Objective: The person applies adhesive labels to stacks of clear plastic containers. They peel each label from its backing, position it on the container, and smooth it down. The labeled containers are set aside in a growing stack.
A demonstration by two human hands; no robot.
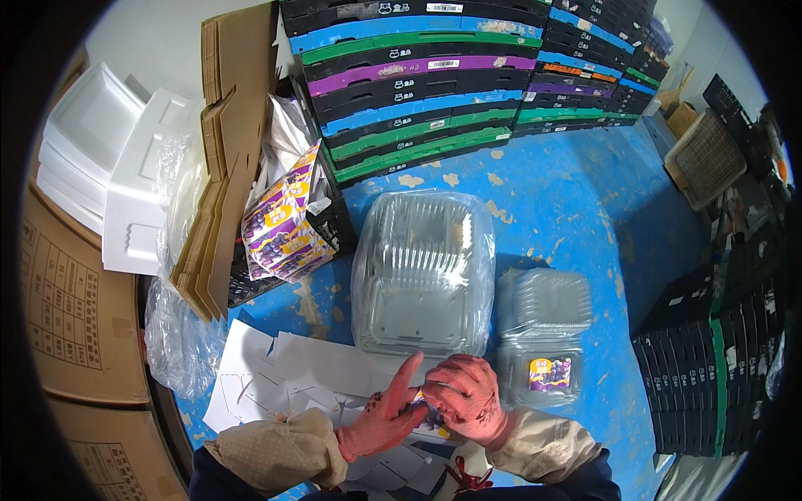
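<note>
My left hand (383, 416) and my right hand (468, 396), both in pink knitted gloves, meet low in the middle of the view. Between them is a small grape-printed sticker (432, 421), pinched by the fingers of both hands and partly covered by them. One finger of the left hand points up, off the sticker. Just beyond the hands stands a large plastic-wrapped stack of clear clamshell boxes (416, 310). To its right, a smaller stack of clear clamshells (545, 307) has a similar grape label (550, 374) on its front part.
White paper sheets (313, 360) lie on the worn blue floor (557, 206). At left are folded cardboard (235, 125), a black crate (335, 219) with printed grape sheets (285, 225), foam lids (94, 119) and cartons (88, 300). Stacked crates stand behind (420, 81) and right (695, 382).
</note>
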